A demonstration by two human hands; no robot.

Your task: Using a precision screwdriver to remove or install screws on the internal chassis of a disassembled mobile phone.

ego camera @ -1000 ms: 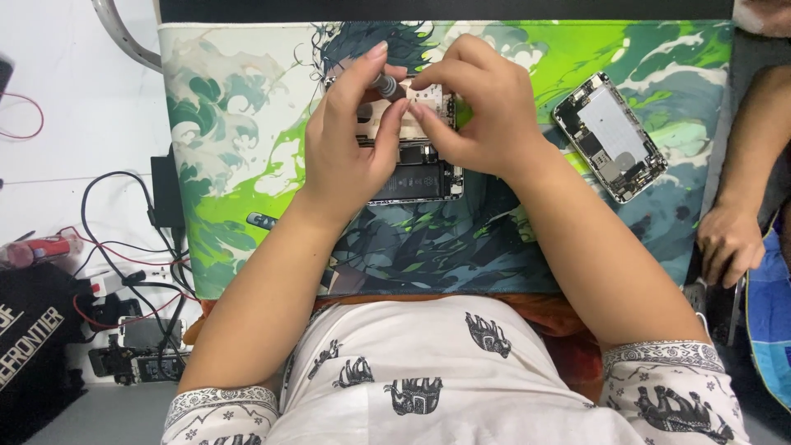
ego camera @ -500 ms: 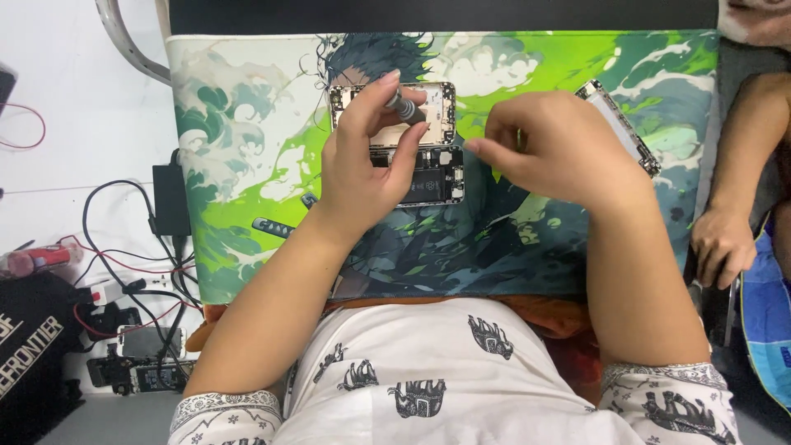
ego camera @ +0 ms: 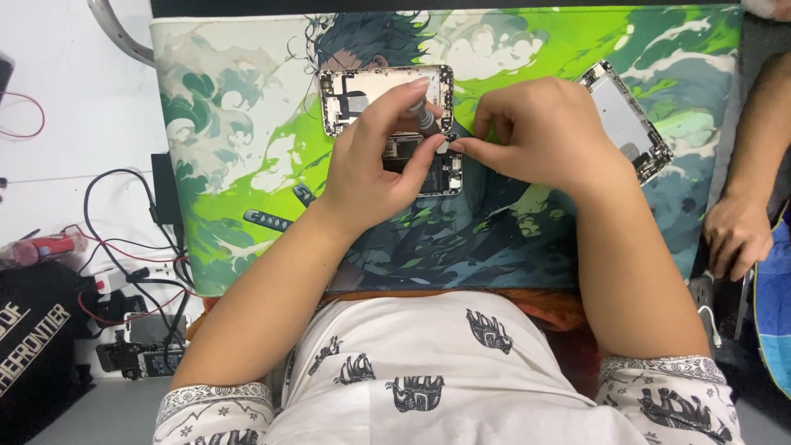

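Two hands over opened phone

- The left hand covers the middle of the opened phone, so its lower parts are mostly hidden.
- Only the tip of the small tool shows between the fingers.
- What the right hand pinches is too small to tell.
- The right hand hides part of the second phone frame.
- Another person's arm is cut off by the right edge.
- The black bag is cut off at the left edge.
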